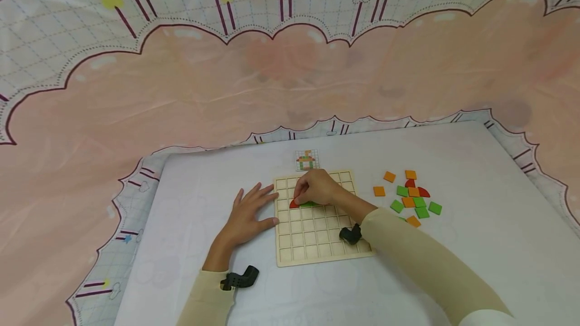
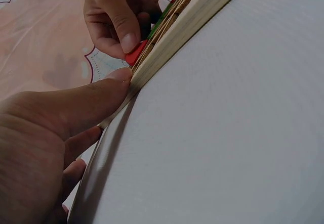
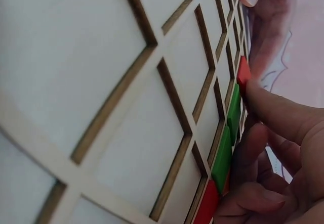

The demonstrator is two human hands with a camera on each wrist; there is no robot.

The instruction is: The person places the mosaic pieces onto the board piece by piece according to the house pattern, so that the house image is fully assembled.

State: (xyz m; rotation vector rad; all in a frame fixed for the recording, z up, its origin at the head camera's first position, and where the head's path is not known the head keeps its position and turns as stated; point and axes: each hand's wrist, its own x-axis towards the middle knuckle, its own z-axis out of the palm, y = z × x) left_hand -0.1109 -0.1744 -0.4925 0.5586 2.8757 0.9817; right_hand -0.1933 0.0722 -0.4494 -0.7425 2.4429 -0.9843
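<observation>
The white table point(image 1: 476, 245) spreads out in front of me, and on it lies a wooden board point(image 1: 310, 240), ruled into shallow cells; it looks stiff and light enough to skid if nudged, so the rim seems the place to steady it. The person's left hand point(image 1: 249, 215) lies at that rim, fingers spread apart, thumb touching the board's left edge, nothing held. The right hand point(image 1: 317, 187) reaches over the cells, thumb and forefinger brought together. Partly under it, green tiles point(image 3: 221, 158) lie in a row. At that row's left end is the red piece point(image 1: 293, 205), curved along one side. I'd judge it hard, smooth and nearly weightless, unlikely to break but quick to slip or flip, best taken by opposite edges. The grip is pinched on it right at the thumb and forefinger tips, with the bulk of the hand to its right; whether it sits fully down in its cell, I can't tell.
</observation>
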